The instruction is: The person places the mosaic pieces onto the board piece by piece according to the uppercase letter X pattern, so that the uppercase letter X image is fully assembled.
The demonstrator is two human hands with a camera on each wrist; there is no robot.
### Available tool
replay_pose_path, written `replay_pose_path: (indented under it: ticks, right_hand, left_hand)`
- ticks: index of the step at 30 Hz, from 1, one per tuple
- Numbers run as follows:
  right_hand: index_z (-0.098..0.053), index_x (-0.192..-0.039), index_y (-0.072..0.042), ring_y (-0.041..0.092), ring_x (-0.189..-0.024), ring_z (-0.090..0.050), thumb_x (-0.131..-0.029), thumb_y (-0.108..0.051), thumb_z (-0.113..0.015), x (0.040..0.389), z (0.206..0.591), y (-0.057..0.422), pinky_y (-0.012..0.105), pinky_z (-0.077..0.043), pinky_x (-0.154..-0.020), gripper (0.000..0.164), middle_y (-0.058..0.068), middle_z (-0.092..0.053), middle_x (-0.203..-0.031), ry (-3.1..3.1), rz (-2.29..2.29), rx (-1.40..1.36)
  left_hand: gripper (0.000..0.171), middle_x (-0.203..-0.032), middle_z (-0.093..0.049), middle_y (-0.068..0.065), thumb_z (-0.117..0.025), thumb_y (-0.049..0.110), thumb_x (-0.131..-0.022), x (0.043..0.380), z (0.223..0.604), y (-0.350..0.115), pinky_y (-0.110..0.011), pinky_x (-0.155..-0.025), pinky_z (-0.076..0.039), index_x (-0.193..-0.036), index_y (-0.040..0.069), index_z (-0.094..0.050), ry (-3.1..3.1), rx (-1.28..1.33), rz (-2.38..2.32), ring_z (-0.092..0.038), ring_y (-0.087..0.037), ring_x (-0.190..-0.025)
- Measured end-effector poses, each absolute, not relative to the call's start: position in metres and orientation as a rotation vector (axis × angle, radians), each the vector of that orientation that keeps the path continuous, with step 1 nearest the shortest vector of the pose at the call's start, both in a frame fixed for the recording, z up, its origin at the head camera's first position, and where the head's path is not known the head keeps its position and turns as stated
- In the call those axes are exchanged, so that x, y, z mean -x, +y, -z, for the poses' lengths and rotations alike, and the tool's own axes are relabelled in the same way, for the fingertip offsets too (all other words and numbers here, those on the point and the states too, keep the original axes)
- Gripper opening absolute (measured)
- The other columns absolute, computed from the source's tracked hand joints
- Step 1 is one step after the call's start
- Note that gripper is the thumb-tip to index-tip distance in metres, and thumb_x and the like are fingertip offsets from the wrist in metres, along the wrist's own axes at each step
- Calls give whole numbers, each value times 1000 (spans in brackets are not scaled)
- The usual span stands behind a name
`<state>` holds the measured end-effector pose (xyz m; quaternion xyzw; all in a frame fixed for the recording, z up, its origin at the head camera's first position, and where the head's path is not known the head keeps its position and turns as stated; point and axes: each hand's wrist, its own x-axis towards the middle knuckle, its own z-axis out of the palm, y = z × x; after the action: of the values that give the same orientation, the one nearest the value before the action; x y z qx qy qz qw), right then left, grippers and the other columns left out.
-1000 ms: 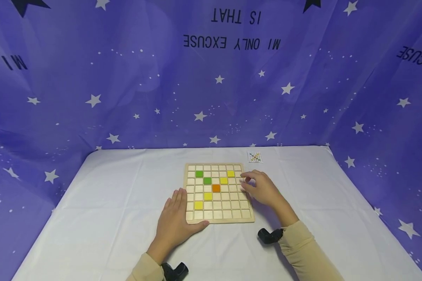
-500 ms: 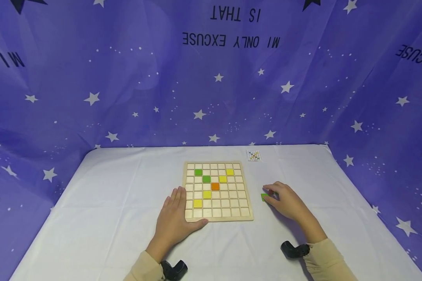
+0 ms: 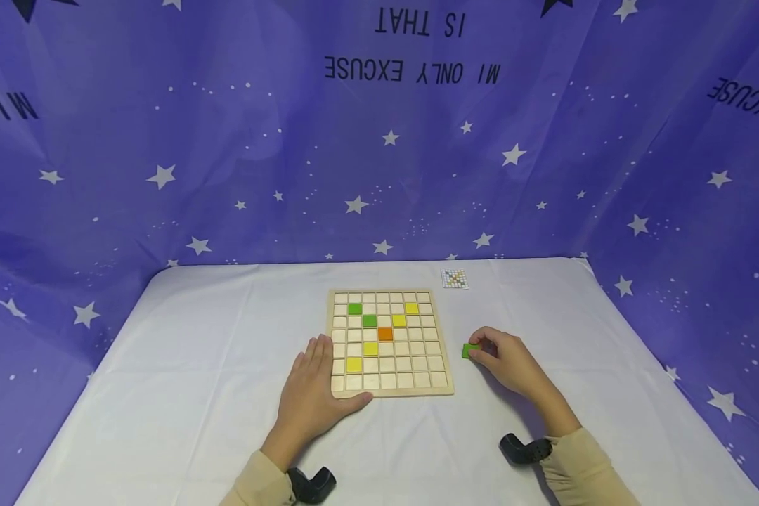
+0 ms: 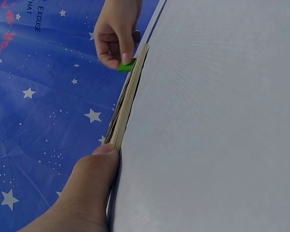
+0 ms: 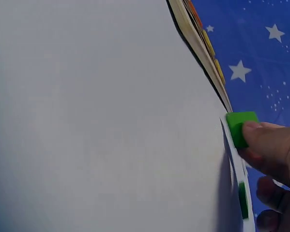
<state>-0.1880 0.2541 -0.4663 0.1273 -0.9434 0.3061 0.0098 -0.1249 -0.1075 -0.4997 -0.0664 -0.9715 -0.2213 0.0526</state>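
My right hand (image 3: 512, 362) pinches a green square tile (image 5: 237, 129) between thumb and fingers, just right of the wooden grid board (image 3: 411, 393). A second green tile (image 5: 243, 200) lies on the table beneath that hand in the right wrist view; the hand hides it in the head view. My left hand (image 3: 308, 397) rests against the board's near left corner, fingers straight along the left side and thumb at the front edge. On the board, two green tiles (image 3: 370, 321), an orange tile (image 3: 385, 334) and several yellow tiles (image 3: 370, 348) form diagonal lines.
A small pattern card (image 3: 455, 279) with coloured squares lies behind the board to the right. White cloth covers the table (image 3: 183, 365). A purple curtain (image 3: 291, 169) with stars hangs along the back and sides.
My right hand has gone from the board's right edge out to the right, taken hold of a green tile and shifted slightly back left with it. My left hand stays at the board.
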Motion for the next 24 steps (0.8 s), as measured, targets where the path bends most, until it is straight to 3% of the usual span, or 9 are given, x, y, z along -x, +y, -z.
replay_pose_path:
  ticks: [12,24]
  right_hand:
    - [-67,-100,-23,12,-67,-52,-90,-23,-74,191,462,189,23,-44,-57,12,-9,-65,-85,-2918,-1161,-413]
    - [-68,-98,-26,5,-74,-56,-90,-23,-75,193,465,143,24,-49,-71,11,-17,-65,-85,-2920,-1087,-528]
  left_hand:
    - [132,-165,-20,-17,-59,88,-69,125,500,-108,-49,-126,-18,-157,-1,-18,-2962,195,679,-18,-32,-154]
    - [131,-164,-23,-18,-60,87,-69,124,497,-107,-49,-125,-19,-156,-2,-20,-2944,200,678,-20,-33,-153]
